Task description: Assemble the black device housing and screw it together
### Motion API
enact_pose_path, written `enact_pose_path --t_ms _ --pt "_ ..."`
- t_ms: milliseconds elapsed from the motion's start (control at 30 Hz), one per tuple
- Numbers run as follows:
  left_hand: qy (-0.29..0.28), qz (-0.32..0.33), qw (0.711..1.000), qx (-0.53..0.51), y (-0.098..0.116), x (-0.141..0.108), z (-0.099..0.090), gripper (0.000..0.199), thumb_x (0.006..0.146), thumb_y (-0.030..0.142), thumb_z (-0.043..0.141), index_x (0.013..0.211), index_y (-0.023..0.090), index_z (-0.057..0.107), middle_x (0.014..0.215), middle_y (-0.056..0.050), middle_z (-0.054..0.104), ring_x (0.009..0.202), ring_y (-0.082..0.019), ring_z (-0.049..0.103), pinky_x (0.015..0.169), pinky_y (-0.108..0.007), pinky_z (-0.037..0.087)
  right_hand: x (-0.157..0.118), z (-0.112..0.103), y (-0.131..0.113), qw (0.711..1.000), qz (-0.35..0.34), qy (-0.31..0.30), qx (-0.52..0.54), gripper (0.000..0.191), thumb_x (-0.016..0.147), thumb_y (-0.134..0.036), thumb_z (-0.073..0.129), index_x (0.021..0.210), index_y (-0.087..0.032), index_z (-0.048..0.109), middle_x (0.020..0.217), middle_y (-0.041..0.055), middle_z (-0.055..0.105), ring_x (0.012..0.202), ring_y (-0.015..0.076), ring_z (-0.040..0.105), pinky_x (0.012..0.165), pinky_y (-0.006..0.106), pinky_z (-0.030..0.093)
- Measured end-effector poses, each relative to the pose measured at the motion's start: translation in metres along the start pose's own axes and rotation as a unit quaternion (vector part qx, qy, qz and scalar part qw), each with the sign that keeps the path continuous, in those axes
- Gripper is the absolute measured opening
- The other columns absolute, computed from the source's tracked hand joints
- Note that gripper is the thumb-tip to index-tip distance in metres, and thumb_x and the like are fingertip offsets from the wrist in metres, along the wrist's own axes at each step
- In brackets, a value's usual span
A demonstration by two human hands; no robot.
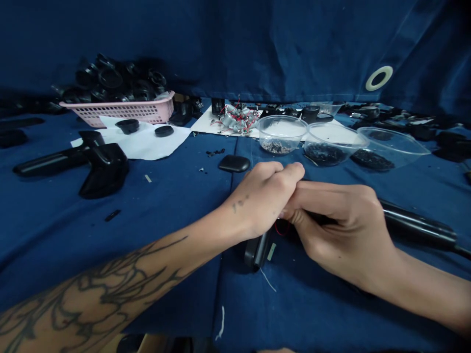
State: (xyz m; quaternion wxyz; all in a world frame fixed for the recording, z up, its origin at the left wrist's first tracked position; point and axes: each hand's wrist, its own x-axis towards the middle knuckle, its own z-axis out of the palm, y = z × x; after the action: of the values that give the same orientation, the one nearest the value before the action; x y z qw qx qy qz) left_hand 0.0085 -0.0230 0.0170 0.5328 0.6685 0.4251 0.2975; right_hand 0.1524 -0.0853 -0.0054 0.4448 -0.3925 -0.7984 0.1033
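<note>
Left hand (260,197) clenched, knuckles up, fingers pressed against the right hand (340,228); whatever it pinches is hidden. Right hand curled shut around a long glossy black plastic handle (415,223), which runs off to the right. Just under both hands: a black plastic housing (258,250) and a loop of thin red wire (281,227). Can't tell if housing and handle are joined. All over a desk (147,235) covered in dark blue cloth. Just far of the hands: a black oval plastic cap (234,163). Further far: clear plastic bowls (281,134) of small black parts. Far left: pink plastic basket (117,109) of black parts.
</note>
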Motion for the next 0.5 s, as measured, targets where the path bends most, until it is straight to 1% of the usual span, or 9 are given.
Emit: enact_pose_path --t_ms 100,167,200,267,300,333,433,500 --pt "0.01 -0.006 1.0 0.007 0.0 -0.001 0.001 0.049 0.095 0.053 0.056 0.06 0.022 0.043 0.058 0.002 0.046 0.059 -0.015 0.047 0.056 -0.034 0.034 -0.003 0.001 0.0 1.0 0.002 0.012 0.007 0.044 0.073 0.015 0.049 0.082 -0.019 0.074 0.084 -0.007 0.073 0.071 0.0081 0.067 0.066 0.019 0.053" --pt "0.013 0.003 1.0 0.009 -0.001 0.001 -0.001 0.049 0.095 0.053 0.057 0.06 0.022 0.042 0.058 0.003 0.045 0.059 -0.015 0.045 0.056 -0.034 0.033 -0.002 0.001 0.001 1.0 0.017 0.01 0.015 0.045 0.073 0.015 0.05 0.082 -0.02 0.077 0.088 -0.0079 0.076 0.076 0.0088 0.071 0.07 0.019 0.056" --pt "-0.002 0.008 1.0 0.005 -0.002 0.004 -0.003 0.048 0.095 0.052 0.057 0.06 0.022 0.043 0.057 0.003 0.044 0.058 -0.015 0.045 0.056 -0.033 0.032 -0.001 0.001 0.002 0.999 0.032 0.01 0.021 0.044 0.075 0.014 0.053 0.083 -0.02 0.078 0.09 -0.0078 0.077 0.077 0.0096 0.073 0.07 0.019 0.057" --pt "-0.06 0.016 0.998 -0.014 -0.005 0.01 -0.008 0.046 0.097 0.051 0.053 0.062 0.022 0.048 0.058 0.002 0.048 0.06 -0.015 0.047 0.058 -0.033 0.035 0.003 0.002 0.005 0.997 0.063 0.01 0.032 0.036 0.081 0.008 0.061 0.084 -0.021 0.081 0.088 -0.0072 0.078 0.075 0.0108 0.074 0.065 0.02 0.057" --pt "-0.089 0.018 0.996 -0.026 -0.007 0.012 -0.011 0.045 0.098 0.05 0.052 0.063 0.022 0.051 0.06 0.001 0.052 0.062 -0.016 0.051 0.06 -0.033 0.037 0.005 0.002 0.005 0.997 0.074 0.011 0.034 0.031 0.083 0.004 0.065 0.085 -0.022 0.082 0.087 -0.0067 0.078 0.073 0.0112 0.074 0.062 0.02 0.056" --pt "-0.103 0.018 0.994 -0.037 -0.008 0.014 -0.014 0.045 0.098 0.051 0.052 0.064 0.021 0.054 0.062 0.0 0.056 0.064 -0.017 0.054 0.062 -0.032 0.039 0.007 0.001 0.006 0.996 0.078 0.013 0.032 0.026 0.085 0.0 0.069 0.086 -0.022 0.082 0.087 -0.006 0.078 0.072 0.0117 0.074 0.061 0.021 0.056" --pt "-0.099 0.02 0.993 -0.063 -0.013 0.019 -0.019 0.045 0.096 0.055 0.056 0.068 0.021 0.06 0.066 -0.001 0.063 0.067 -0.018 0.058 0.064 -0.032 0.043 0.012 -0.004 0.004 0.999 0.039 0.016 -0.012 0.017 0.088 -0.006 0.072 0.091 -0.02 0.082 0.093 -0.0028 0.079 0.079 0.0149 0.075 0.068 0.025 0.059" --pt "-0.097 0.014 0.992 -0.083 -0.017 0.021 -0.022 0.04 0.093 0.057 0.06 0.076 0.021 0.064 0.068 -0.001 0.064 0.067 -0.017 0.058 0.065 -0.031 0.045 0.014 -0.012 0.003 0.998 0.005 0.03 -0.061 0.016 0.09 -0.008 0.07 0.096 -0.019 0.081 0.096 -0.0009 0.078 0.084 0.0174 0.075 0.073 0.029 0.058"
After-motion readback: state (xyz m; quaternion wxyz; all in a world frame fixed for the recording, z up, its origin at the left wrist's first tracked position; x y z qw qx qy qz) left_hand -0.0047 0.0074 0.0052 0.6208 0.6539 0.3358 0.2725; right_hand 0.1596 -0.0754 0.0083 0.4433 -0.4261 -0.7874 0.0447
